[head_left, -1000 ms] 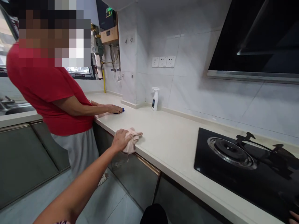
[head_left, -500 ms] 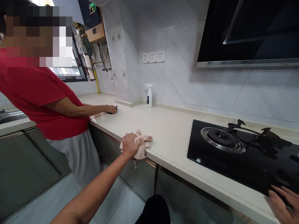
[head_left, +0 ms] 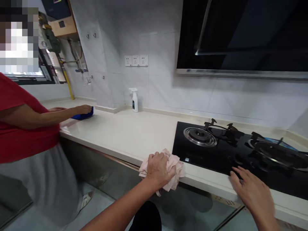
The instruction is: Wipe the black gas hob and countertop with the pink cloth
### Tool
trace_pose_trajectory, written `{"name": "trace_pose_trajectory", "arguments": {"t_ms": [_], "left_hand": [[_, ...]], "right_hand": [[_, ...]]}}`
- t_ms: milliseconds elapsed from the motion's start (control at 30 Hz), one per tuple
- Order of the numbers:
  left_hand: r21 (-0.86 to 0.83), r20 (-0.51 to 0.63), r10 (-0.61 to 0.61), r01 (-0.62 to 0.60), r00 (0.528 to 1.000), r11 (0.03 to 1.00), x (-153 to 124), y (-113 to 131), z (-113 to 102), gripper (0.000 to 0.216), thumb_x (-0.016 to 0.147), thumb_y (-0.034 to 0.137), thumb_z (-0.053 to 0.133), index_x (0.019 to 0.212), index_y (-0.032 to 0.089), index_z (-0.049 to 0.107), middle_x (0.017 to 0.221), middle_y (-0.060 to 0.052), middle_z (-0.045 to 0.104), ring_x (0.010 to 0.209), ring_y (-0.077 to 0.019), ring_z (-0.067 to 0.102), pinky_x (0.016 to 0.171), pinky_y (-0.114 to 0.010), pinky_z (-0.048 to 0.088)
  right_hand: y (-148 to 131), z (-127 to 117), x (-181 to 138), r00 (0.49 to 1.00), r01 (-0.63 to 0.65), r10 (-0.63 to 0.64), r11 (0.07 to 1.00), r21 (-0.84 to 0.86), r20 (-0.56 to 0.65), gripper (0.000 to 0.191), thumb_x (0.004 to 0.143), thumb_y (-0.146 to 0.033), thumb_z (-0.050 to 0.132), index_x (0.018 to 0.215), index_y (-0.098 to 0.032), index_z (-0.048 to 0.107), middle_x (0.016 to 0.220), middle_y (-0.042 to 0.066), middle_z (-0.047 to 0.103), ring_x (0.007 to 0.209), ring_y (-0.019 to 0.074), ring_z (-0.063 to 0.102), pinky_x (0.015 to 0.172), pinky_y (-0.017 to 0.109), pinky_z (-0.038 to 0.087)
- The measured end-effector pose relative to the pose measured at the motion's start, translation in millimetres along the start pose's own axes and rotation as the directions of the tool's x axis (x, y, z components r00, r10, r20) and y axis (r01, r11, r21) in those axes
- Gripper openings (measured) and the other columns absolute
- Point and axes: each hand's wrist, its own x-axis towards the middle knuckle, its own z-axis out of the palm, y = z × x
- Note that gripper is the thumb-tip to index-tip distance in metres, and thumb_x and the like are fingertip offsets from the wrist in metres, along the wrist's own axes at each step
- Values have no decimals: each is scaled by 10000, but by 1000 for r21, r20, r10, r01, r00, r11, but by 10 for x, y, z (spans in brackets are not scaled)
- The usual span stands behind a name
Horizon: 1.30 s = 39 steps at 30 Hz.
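Note:
My left hand (head_left: 158, 168) presses a crumpled pale pink cloth (head_left: 176, 163) on the front edge of the white countertop (head_left: 120, 128), just left of the black gas stove (head_left: 209, 160). Part of the cloth hangs over the edge. Its fingers are bent around the cloth, which is partly hidden beneath the palm. Over on the right, my right hand (head_left: 252, 189) rests at the front edge of the stove and counter, its fingers stretched out and holding nothing.
A white spray bottle (head_left: 135, 101) stands against the tiled wall. At the left, a person in a red shirt (head_left: 31, 125) leans over the counter with a hand on a blue cloth (head_left: 84, 115). A dark range hood (head_left: 240, 38) overhangs the stove.
My left hand has slid the pink cloth right along the counter edge, closer to the stove. The view has turned right, showing more of my right hand. The other person's blue cloth shows more.

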Motion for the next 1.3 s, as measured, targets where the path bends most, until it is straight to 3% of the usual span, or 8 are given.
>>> {"name": "trace_pose_trajectory", "arguments": {"t_ms": [167,333,433,500,667,1100,1200,1300], "left_hand": [[-149,67,-21,30,998,988,112,0,51,93,821,370,665,851,282,660,846,-45,717,801,-265,637,757,-428,421],[-194,87,-146,160,985,968,695,-62,-75,223,885,423,617,749,253,571,752,-1,661,731,-213,623,677,-343,408],[-121,12,-87,88,996,989,1049,75,24,235,924,460,597,854,238,622,927,-57,697,919,-266,636,810,-397,441],[-112,112,45,-33,993,993,1135,171,182,312,931,529,591,988,232,667,1049,-88,711,1011,-296,632,870,-433,455],[-139,375,311,-278,874,950,926,205,449,579,957,635,535,1373,240,611,1412,-127,639,1319,-352,545,1082,-520,403],[-333,577,392,-231,716,914,637,509,185,877,967,753,374,1620,169,336,1711,-157,256,1602,-373,127,1281,-593,88],[-489,523,382,-99,762,866,712,503,212,789,966,661,463,1603,205,372,1673,-126,366,1569,-331,274,1282,-539,190],[-528,417,191,66,889,847,830,226,197,606,993,402,430,1559,183,420,1579,-108,514,1423,-230,510,1189,-390,402]], "right_hand": [[-113,-26,24,1000,-3,4,999,-47,6,627,932,-587,302,1178,-214,742,1313,106,708,1276,341,616,1062,515,484],[-206,-49,50,998,-68,68,997,-36,-13,562,941,-556,328,1158,-253,747,1306,74,715,1261,315,620,1041,501,476],[-235,-81,58,996,-87,87,996,-22,-8,550,948,-542,326,1165,-257,744,1318,66,709,1252,300,621,1052,484,464],[-236,-93,60,996,-87,87,996,-16,-2,544,952,-537,328,1169,-259,742,1321,61,707,1258,297,616,1065,479,455],[-217,-74,61,997,-73,73,997,5,9,536,955,-533,349,1176,-245,743,1324,62,704,1270,300,604,1084,468,442],[-330,-83,191,985,-173,168,974,148,44,579,925,-597,336,1125,-242,748,1307,115,693,1211,346,619,1052,561,457],[-823,-168,331,999,-29,18,951,309,41,582,968,-551,324,1178,-210,746,1333,140,677,1250,300,606,1096,483,455],[-1490,-207,367,959,145,-225,911,387,170,550,1005,-505,327,1319,-242,696,1489,122,580,1375,283,522,1156,467,404]]}}
